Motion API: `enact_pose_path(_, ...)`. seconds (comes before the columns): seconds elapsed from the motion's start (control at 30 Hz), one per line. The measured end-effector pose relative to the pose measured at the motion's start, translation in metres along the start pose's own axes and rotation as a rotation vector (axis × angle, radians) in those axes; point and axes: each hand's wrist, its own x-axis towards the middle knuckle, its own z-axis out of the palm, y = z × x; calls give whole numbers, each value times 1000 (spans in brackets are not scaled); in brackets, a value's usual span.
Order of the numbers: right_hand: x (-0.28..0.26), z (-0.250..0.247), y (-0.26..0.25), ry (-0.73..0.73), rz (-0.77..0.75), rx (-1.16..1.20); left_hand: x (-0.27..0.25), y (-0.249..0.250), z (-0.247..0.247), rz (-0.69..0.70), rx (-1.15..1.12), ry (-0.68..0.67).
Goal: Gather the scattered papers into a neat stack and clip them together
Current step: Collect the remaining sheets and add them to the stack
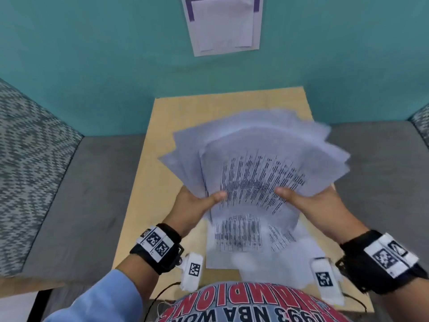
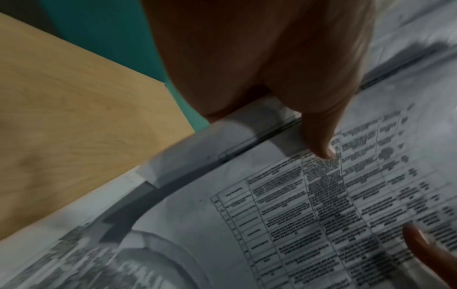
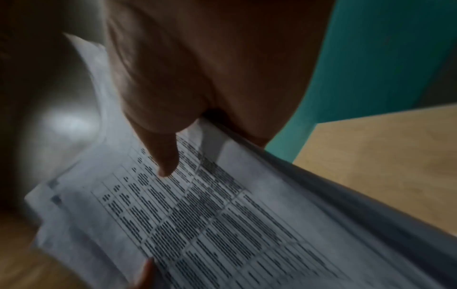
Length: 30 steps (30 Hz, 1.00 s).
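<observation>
A fanned bundle of printed papers (image 1: 255, 163) is lifted above the wooden table (image 1: 162, 140), blurred by motion. My left hand (image 1: 197, 201) grips its left edge, thumb on top and fingers hidden beneath. My right hand (image 1: 308, 198) grips the right edge the same way. More printed sheets (image 1: 239, 242) lie flat on the table under the bundle, near my body. In the left wrist view my thumb (image 2: 319, 133) presses on the top sheet (image 2: 321, 205). The right wrist view shows my right thumb (image 3: 163, 152) on the printed sheet (image 3: 197, 215). No clip is visible.
The table stands against a teal wall (image 1: 92, 66) on which sheets of paper (image 1: 222, 24) hang. Grey upholstered seating (image 1: 69, 194) flanks the table on both sides. Bare table surface shows at the left (image 1: 157, 182) and far side.
</observation>
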Motion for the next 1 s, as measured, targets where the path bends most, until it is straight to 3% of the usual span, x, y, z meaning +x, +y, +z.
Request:
enact_pose_path(0.23, -4, 5, 104, 123, 138, -185, -8, -45, 3, -75, 241, -51)
enact_pose_path(0.3, 3, 4, 106, 165, 157, -175, -6, -41, 2, -54, 232, -14)
enact_pose_path(0.47, 10, -4, 78, 179, 10, -121, -3, -18, 2, -5, 106, 23)
enact_pose_path(0.7, 17, -6, 91, 195, 5, -162, 4, -13, -11, 27, 151, 60)
enact_pose_path(0.8, 11, -6, 78, 217, -64, -85, 3, -2, -13, 66, 111, 90)
enact_pose_path(0.9, 6, -9, 85, 169, -107, -89, 1, 4, -21, 98, 157, 37)
enact_pose_path(1.0, 2, -7, 93, 160, -40, -124, 1, 11, -28, 134, 272, 22)
